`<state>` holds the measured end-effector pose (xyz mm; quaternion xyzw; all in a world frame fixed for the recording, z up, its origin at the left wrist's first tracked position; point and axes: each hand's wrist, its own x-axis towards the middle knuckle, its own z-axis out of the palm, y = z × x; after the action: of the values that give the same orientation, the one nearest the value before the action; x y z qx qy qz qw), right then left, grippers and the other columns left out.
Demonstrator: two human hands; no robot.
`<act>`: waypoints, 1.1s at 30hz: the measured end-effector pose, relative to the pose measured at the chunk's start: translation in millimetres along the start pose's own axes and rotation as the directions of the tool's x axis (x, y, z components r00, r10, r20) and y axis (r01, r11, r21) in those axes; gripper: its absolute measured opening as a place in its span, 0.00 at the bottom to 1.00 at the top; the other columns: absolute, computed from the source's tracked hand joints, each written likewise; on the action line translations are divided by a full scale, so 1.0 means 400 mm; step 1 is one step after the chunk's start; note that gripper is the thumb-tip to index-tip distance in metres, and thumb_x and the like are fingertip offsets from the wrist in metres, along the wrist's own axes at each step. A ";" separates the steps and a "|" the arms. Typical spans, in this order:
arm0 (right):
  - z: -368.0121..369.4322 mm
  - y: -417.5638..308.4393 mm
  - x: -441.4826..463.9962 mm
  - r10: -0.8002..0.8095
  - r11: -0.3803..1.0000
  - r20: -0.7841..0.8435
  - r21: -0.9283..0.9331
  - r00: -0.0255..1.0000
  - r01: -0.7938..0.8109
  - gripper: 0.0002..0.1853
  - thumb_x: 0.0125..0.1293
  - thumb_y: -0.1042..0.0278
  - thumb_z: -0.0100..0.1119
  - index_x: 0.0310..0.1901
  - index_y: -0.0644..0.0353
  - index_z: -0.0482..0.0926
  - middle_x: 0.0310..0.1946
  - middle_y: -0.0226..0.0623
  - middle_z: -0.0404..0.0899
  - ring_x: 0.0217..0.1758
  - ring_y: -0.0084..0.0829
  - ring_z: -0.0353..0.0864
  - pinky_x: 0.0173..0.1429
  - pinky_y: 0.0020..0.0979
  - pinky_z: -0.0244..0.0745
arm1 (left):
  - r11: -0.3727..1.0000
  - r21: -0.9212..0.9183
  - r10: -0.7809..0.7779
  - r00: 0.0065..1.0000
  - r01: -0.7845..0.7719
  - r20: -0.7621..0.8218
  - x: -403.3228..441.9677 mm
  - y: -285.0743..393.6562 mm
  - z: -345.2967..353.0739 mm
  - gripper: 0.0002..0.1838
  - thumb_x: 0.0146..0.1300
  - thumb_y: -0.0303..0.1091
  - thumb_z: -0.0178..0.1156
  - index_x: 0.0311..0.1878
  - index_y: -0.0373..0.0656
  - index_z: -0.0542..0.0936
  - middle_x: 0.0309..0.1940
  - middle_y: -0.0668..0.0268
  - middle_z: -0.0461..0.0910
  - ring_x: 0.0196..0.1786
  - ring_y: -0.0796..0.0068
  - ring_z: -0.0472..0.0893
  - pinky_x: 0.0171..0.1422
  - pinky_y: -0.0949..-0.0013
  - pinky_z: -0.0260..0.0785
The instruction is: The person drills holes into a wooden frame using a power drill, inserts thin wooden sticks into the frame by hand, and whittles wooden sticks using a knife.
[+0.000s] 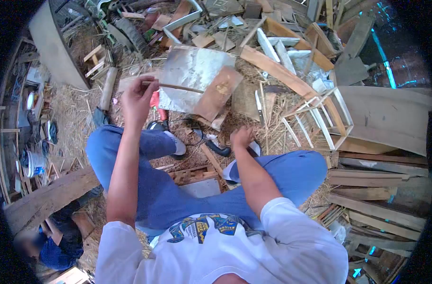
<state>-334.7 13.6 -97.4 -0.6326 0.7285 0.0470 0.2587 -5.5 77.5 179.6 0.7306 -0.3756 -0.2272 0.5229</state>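
My left hand is raised over the work spot, its fingers pinched on one end of a thin wooden stick. The stick points right, across a pale, stained sheet and a brown board. Below that hand, a red-handled tool lies on the ground. My right hand is low beside my right shoe, its fingers curled; whatever they may hold is hidden. Left of it lies a curved black handle. A knife with a dark handle lies just beyond the right hand.
A white slatted frame and a long curved plank are at the right. Stacked boards line the right side. A white bucket stands at the left. Another person is at the lower left, near a thick beam.
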 end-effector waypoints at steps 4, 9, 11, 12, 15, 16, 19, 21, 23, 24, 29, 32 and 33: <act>0.058 0.005 -0.018 -0.299 0.911 0.201 -0.230 0.933 0.341 0.22 0.66 0.55 0.62 0.59 0.52 0.85 0.64 0.53 0.80 0.69 0.54 0.78 0.68 0.56 0.73 | 0.997 -0.049 0.068 0.997 -0.066 0.040 0.023 -0.031 0.012 0.11 0.77 0.25 0.60 0.57 0.32 0.82 0.48 0.60 0.88 0.51 0.71 0.88 0.61 0.70 0.78; 0.103 -0.001 -0.052 -0.368 0.857 0.527 -0.127 0.766 0.499 0.22 0.65 0.55 0.65 0.58 0.53 0.85 0.56 0.52 0.84 0.60 0.54 0.84 0.62 0.53 0.79 | 0.989 0.111 0.086 0.993 -0.094 0.076 -0.009 -0.023 0.032 0.11 0.77 0.30 0.62 0.56 0.35 0.85 0.40 0.60 0.90 0.47 0.78 0.88 0.51 0.73 0.78; 0.116 -0.001 -0.090 -0.503 0.751 0.467 -0.179 0.727 0.635 0.22 0.63 0.54 0.68 0.55 0.56 0.85 0.53 0.51 0.85 0.58 0.54 0.85 0.62 0.54 0.78 | 0.978 0.123 0.163 0.984 -0.171 0.076 -0.024 -0.003 0.033 0.12 0.77 0.30 0.61 0.56 0.37 0.85 0.38 0.60 0.90 0.39 0.80 0.88 0.42 0.74 0.77; 0.157 0.012 -0.089 -0.503 0.746 0.476 -0.184 0.722 0.640 0.22 0.63 0.54 0.68 0.55 0.56 0.85 0.53 0.51 0.85 0.58 0.54 0.85 0.62 0.54 0.78 | 0.975 0.149 0.154 0.983 -0.167 0.095 -0.034 0.034 0.027 0.11 0.77 0.30 0.61 0.56 0.37 0.85 0.38 0.60 0.90 0.34 0.80 0.86 0.38 0.73 0.75; 0.260 0.038 -0.093 -0.613 0.710 0.348 -0.152 0.709 0.688 0.22 0.61 0.55 0.70 0.52 0.60 0.84 0.54 0.49 0.83 0.57 0.51 0.85 0.60 0.55 0.79 | 0.974 0.146 0.161 0.982 -0.175 0.102 -0.060 0.084 0.006 0.11 0.77 0.29 0.61 0.57 0.37 0.85 0.39 0.59 0.90 0.22 0.82 0.81 0.27 0.72 0.70; 0.243 0.028 -0.107 -0.622 0.695 0.321 -0.195 0.715 0.692 0.22 0.61 0.57 0.70 0.53 0.61 0.83 0.54 0.49 0.84 0.57 0.49 0.85 0.59 0.55 0.79 | 0.971 0.159 0.162 0.979 -0.181 0.124 -0.069 0.092 -0.007 0.11 0.76 0.29 0.62 0.57 0.38 0.85 0.39 0.59 0.90 0.25 0.81 0.82 0.30 0.72 0.72; 0.248 0.024 -0.119 -0.649 0.655 0.255 -0.293 0.717 0.697 0.23 0.61 0.59 0.69 0.56 0.61 0.81 0.52 0.48 0.85 0.55 0.46 0.86 0.57 0.53 0.79 | 0.930 0.233 0.257 0.956 -0.285 0.144 -0.079 0.085 -0.036 0.11 0.76 0.28 0.62 0.57 0.38 0.85 0.41 0.59 0.90 0.37 0.77 0.87 0.43 0.69 0.78; 0.246 0.012 -0.111 -0.676 0.617 0.215 -0.357 0.704 0.702 0.24 0.61 0.59 0.69 0.57 0.59 0.80 0.51 0.48 0.86 0.54 0.45 0.87 0.57 0.51 0.80 | 0.944 0.204 0.239 0.964 -0.260 0.119 -0.089 0.092 -0.049 0.11 0.75 0.28 0.63 0.57 0.38 0.86 0.42 0.60 0.91 0.46 0.76 0.89 0.51 0.68 0.79; 0.185 -0.024 -0.125 -0.557 0.695 0.321 -0.325 0.766 0.642 0.27 0.60 0.57 0.68 0.60 0.58 0.77 0.50 0.49 0.87 0.53 0.46 0.89 0.58 0.51 0.80 | 0.954 0.208 0.204 0.975 -0.218 0.086 -0.095 0.094 -0.060 0.11 0.75 0.28 0.63 0.56 0.38 0.86 0.43 0.60 0.91 0.46 0.76 0.89 0.52 0.69 0.79; 0.155 -0.042 -0.127 -0.558 0.694 0.313 -0.331 0.769 0.639 0.27 0.60 0.57 0.68 0.60 0.58 0.77 0.50 0.49 0.87 0.53 0.46 0.89 0.58 0.51 0.80 | 0.961 0.211 0.170 0.984 -0.179 0.061 -0.094 0.096 -0.064 0.10 0.75 0.29 0.63 0.55 0.37 0.86 0.44 0.60 0.91 0.47 0.76 0.89 0.52 0.70 0.79; -0.026 -0.149 -0.145 -0.426 0.738 0.569 -0.232 0.703 0.634 0.30 0.63 0.49 0.66 0.61 0.60 0.74 0.51 0.53 0.87 0.55 0.50 0.88 0.59 0.52 0.80 | 0.988 -0.010 0.153 0.988 -0.153 0.005 -0.072 0.062 -0.059 0.09 0.74 0.30 0.64 0.52 0.35 0.86 0.45 0.58 0.91 0.48 0.73 0.89 0.53 0.68 0.79; -0.099 -0.172 -0.110 -0.454 0.685 0.582 -0.255 0.674 0.682 0.28 0.65 0.44 0.64 0.56 0.59 0.80 0.53 0.51 0.86 0.56 0.52 0.86 0.58 0.52 0.81 | 0.973 0.047 0.223 0.974 -0.225 0.048 -0.054 0.073 -0.046 0.09 0.74 0.29 0.64 0.51 0.35 0.86 0.45 0.59 0.91 0.48 0.73 0.89 0.55 0.68 0.78; -0.158 -0.185 -0.122 -0.465 0.658 0.605 -0.252 0.647 0.709 0.28 0.65 0.43 0.64 0.55 0.58 0.82 0.54 0.50 0.86 0.57 0.52 0.86 0.58 0.51 0.81 | 0.948 0.091 0.299 0.951 -0.305 0.075 -0.047 0.082 -0.037 0.09 0.74 0.28 0.64 0.52 0.36 0.86 0.44 0.61 0.91 0.50 0.76 0.88 0.56 0.69 0.78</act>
<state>-281.3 17.9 -2.7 -0.8483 0.3481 0.2903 0.2738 -16.5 95.4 214.3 0.6829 -0.5097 -0.1470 0.5022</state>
